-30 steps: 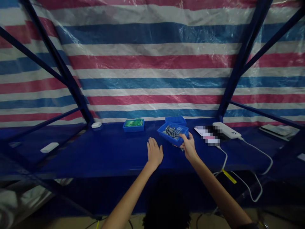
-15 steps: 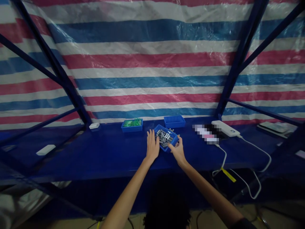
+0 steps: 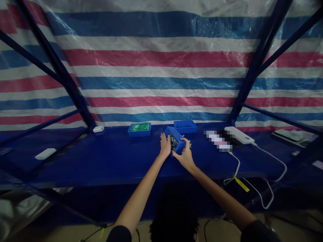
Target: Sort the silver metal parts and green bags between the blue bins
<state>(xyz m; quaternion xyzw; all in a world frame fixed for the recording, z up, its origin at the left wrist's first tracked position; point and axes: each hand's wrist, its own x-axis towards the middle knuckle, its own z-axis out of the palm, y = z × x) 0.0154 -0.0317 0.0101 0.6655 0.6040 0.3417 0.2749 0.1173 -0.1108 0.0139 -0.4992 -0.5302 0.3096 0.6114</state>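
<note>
Just below frame centre, the right hand (image 3: 186,156) grips a tilted bin (image 3: 176,136) of parts (image 3: 174,143); the left hand (image 3: 165,146) is flat against its mouth.

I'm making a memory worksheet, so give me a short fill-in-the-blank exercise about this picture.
1. The right hand grips a tilted box coloured ____.
2. Its open side faces the person's other hand, the ____ one.
3. The contents of the leftmost box are mostly ____.
4. The sheet behind is patterned with ____.

Missing words: blue; left; green; stripes.

Both hands (image 3: 186,156) touch a tilted blue bin (image 3: 176,133); metal pieces (image 3: 173,141) lie inside.
</note>
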